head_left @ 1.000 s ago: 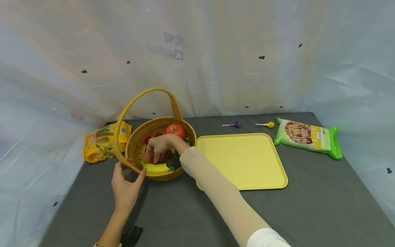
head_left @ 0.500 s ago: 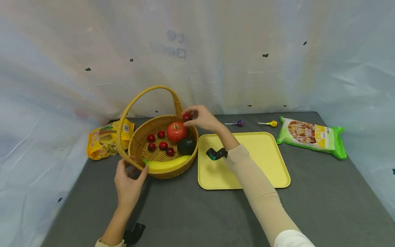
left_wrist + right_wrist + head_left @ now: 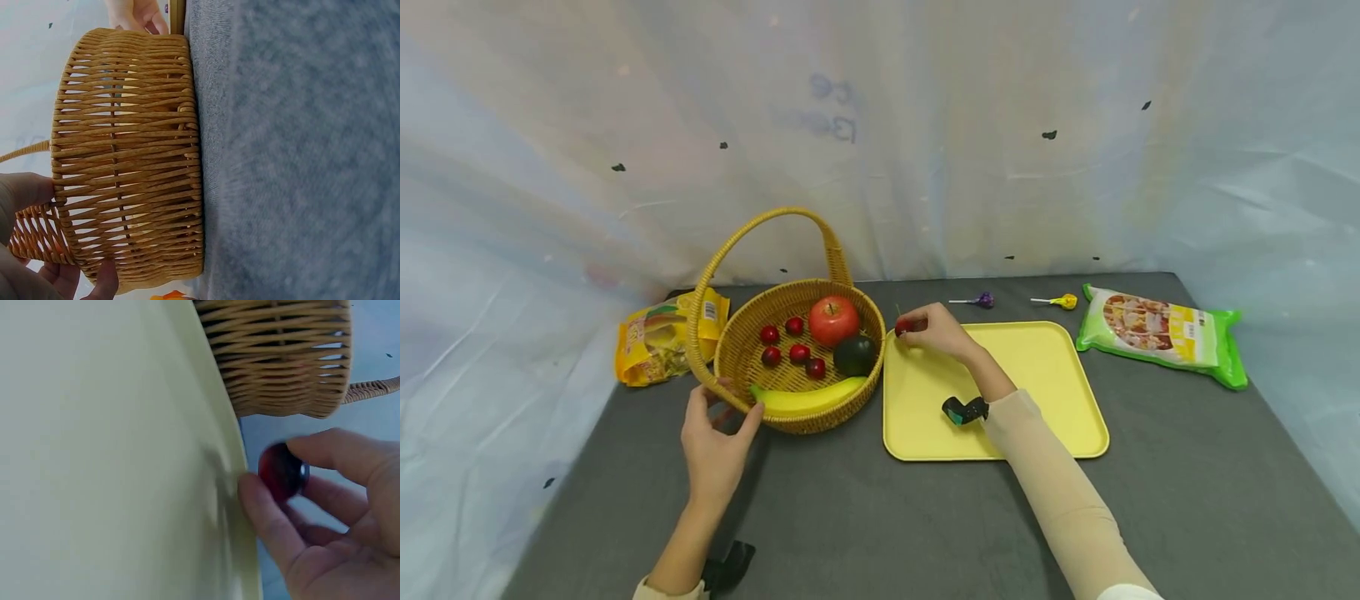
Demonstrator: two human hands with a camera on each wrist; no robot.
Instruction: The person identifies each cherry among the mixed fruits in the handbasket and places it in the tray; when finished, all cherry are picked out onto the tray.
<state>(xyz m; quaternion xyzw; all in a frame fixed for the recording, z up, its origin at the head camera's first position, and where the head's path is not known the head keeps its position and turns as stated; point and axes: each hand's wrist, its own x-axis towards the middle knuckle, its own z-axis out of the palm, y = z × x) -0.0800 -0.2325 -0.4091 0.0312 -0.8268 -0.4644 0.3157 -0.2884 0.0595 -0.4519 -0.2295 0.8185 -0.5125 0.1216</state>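
Note:
In my right hand [image 3: 934, 329] a dark red cherry [image 3: 283, 470] is pinched between thumb and fingers, low over the back left corner of the yellow tray [image 3: 1000, 446]. My left hand [image 3: 717, 442] grips the near left side of the wicker basket [image 3: 805, 427], at the foot of its tall handle. Inside the basket lie several cherries [image 3: 800, 354], a red apple [image 3: 833, 320], a dark green round fruit [image 3: 855, 356] that looks like an avocado, and a yellow banana [image 3: 808, 399] along the near side.
A yellow snack bag [image 3: 655, 340] stands left behind the basket. Behind the tray lie a purple lollipop [image 3: 984, 300] and a yellow lollipop [image 3: 1066, 302]. A green food packet [image 3: 1161, 333] is at the back right. Plastic sheeting [image 3: 925, 142] hangs behind the table.
My right hand has lifted a cherry out of the basket and carried it right, then down to the tray's back left corner. The left hand stays on the basket.

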